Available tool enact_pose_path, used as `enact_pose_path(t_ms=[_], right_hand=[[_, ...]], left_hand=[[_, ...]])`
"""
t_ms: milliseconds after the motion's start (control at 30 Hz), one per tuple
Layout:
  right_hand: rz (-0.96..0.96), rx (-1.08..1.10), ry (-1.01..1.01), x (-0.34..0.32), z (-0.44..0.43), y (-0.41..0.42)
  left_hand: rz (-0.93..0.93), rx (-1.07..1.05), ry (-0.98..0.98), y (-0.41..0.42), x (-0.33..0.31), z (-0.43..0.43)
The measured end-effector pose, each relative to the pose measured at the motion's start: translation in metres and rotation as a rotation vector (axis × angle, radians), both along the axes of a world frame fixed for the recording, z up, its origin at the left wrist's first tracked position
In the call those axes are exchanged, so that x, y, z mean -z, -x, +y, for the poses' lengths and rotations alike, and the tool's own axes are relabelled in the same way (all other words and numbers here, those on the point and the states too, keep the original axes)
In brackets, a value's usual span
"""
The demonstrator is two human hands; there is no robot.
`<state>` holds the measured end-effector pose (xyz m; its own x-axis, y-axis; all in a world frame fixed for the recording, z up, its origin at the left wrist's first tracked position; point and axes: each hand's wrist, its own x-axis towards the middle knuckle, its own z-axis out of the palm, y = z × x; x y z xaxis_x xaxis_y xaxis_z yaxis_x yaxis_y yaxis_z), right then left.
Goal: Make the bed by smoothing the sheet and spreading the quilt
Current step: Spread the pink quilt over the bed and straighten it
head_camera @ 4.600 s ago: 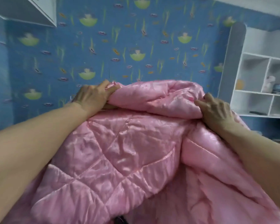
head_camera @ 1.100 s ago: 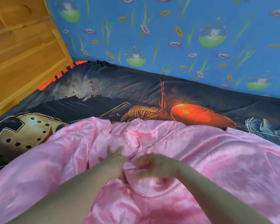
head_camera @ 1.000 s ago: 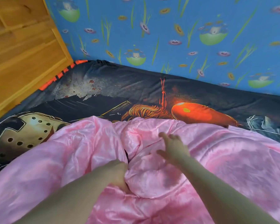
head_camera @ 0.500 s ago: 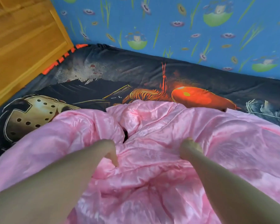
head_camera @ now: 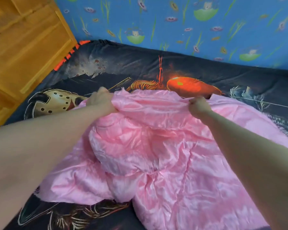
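Note:
A shiny pink quilt (head_camera: 156,146) lies bunched in folds across the middle of the bed. Under it is a dark sheet (head_camera: 131,63) printed with a hockey mask and orange shapes, bare along the far side and at the near left. My left hand (head_camera: 101,101) is clenched on the quilt's far edge at the left. My right hand (head_camera: 199,106) is clenched on the same edge further right. Both arms reach forward over the quilt, and the edge between the hands is lifted a little above the sheet.
A wooden headboard or cabinet (head_camera: 23,47) stands at the left end of the bed. A blue wall (head_camera: 189,22) with a green and purple pattern runs along the bed's far side, touching the mattress.
Earlier I held the quilt up in the air; it now lies on the bed. Within the last second my hands moved apart and forward, gripping the quilt's far edge and pulling it towards the wall.

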<state>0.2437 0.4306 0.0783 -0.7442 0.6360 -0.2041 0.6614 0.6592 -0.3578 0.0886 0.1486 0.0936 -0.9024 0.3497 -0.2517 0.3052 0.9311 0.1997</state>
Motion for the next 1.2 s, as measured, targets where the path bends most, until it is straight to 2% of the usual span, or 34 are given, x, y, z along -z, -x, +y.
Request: enact_pose_path(t_ms=[67, 100, 233, 367, 400, 467, 533, 567, 600, 667, 800, 900, 1100, 1200], right_hand=[[0.19, 0.032, 0.127, -0.029, -0.007, -0.015], [0.222, 0.037, 0.183, -0.052, -0.014, -0.027], [0.077, -0.107, 0.174, -0.109, -0.047, -0.059], [0.093, -0.192, 0.34, -0.17, -0.083, -0.099], [0.029, -0.246, 0.304, -0.188, -0.095, -0.11], [-0.243, -0.322, 0.151, -0.207, -0.109, -0.126], [-0.518, -0.315, -0.115, -0.206, -0.122, -0.13], [-0.528, -0.271, -0.233, -0.208, -0.127, -0.128], [-0.475, -0.213, -0.294, -0.214, -0.136, -0.127], [-0.301, -0.053, -0.292, -0.225, -0.144, -0.122], [0.079, 0.317, -0.164, -0.261, -0.156, -0.109], [0.246, 0.496, -0.073, -0.296, -0.159, -0.105], [0.493, 0.638, -0.061, -0.363, -0.143, -0.088], [0.564, 0.609, -0.048, -0.377, -0.13, -0.076]], left_hand=[[0.025, -0.044, -0.058, -0.002, -0.031, -0.008], [0.035, -0.05, -0.105, -0.008, -0.056, -0.013], [0.082, -0.111, -0.357, -0.025, -0.128, -0.023], [0.247, -0.109, -0.466, -0.029, -0.189, -0.051], [0.29, -0.128, -0.499, -0.028, -0.204, -0.059], [0.36, -0.108, -0.591, -0.026, -0.234, -0.072], [0.41, -0.096, -0.653, -0.021, -0.264, -0.081], [0.433, -0.094, -0.688, -0.018, -0.283, -0.089], [0.45, -0.088, -0.718, -0.015, -0.302, -0.097], [0.48, -0.09, -0.72, -0.003, -0.328, -0.105], [0.519, -0.054, -0.698, 0.015, -0.358, -0.129], [0.522, -0.031, -0.659, 0.024, -0.356, -0.132], [0.567, -0.067, -0.613, 0.035, -0.367, -0.122], [0.611, -0.061, -0.627, 0.044, -0.375, -0.112]])
